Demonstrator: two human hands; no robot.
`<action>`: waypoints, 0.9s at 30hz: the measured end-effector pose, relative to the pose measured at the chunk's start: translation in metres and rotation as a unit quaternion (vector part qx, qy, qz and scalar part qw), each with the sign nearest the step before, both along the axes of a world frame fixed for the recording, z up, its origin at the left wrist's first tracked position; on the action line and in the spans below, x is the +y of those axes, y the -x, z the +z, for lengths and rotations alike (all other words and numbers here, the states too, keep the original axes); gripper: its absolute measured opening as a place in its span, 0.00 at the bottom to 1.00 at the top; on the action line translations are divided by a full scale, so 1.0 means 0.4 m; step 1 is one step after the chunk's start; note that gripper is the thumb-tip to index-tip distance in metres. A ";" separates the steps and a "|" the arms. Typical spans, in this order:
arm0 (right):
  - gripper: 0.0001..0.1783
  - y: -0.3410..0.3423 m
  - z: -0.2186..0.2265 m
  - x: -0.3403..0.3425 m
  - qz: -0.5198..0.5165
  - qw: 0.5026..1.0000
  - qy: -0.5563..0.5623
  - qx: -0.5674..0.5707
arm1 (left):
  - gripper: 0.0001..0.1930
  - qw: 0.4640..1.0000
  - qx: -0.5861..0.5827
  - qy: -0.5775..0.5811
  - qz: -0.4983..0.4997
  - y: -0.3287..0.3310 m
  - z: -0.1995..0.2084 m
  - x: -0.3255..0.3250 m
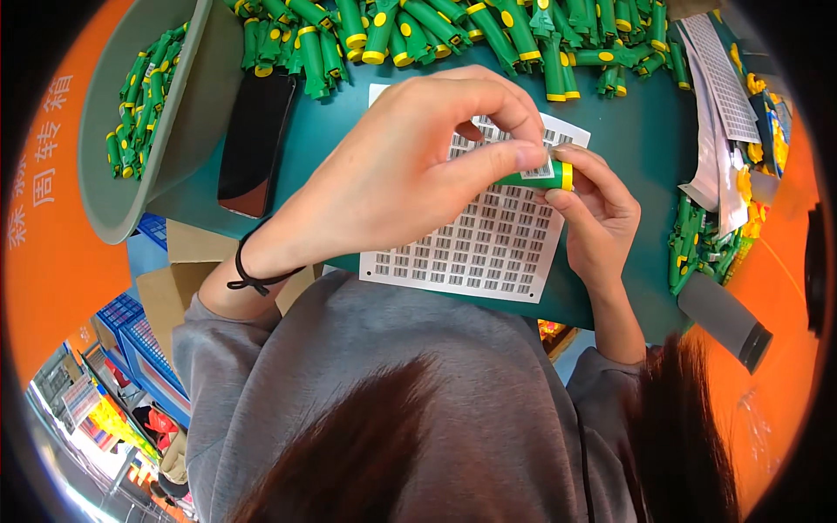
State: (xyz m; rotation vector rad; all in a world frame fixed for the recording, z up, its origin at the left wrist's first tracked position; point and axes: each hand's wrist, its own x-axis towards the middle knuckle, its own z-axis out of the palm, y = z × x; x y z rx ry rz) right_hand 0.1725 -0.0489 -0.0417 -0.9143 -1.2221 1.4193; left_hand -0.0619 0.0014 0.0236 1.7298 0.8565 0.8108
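Between my hands lies a small green plastic tube (545, 182) with a yellow end ring. My right hand (602, 209) is closed around its yellow end, fingers behind and thumb in front. A white barcode label (537, 169) lies against the tube's side. My left hand (410, 157) reaches across from the left, its thumb pressed on the label and its index finger curled over; its other fingers are partly hidden. Beneath both hands is a white sheet of barcode labels (453, 261) in rows, partly covered by my left hand.
Many green tubes (418, 30) are heaped along the table's far side. A grey-green bin (187, 113) with more stands at left, beside a black phone (255, 144). Label sheets (719, 83), more green pieces (693, 248) and a dark grey cylinder (724, 322) sit at right.
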 end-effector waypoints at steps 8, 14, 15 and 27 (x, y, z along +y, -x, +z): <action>0.24 0.000 0.007 -0.001 -0.003 1.000 -0.004 -0.016 | 0.05 0.997 0.065 0.012 -0.030 -0.027 -0.007 0.013; 0.24 -0.002 0.010 0.001 -0.007 0.999 -0.010 -0.031 | 0.05 0.996 0.078 0.010 -0.032 -0.034 -0.003 0.019; 0.24 -0.002 0.009 0.001 -0.008 0.999 -0.013 -0.032 | 0.05 0.996 0.079 0.011 -0.033 -0.035 -0.005 0.019; 0.25 -0.007 0.004 0.000 -0.007 0.999 -0.006 -0.039 | 0.05 0.996 0.078 -0.004 -0.031 -0.040 -0.020 0.020</action>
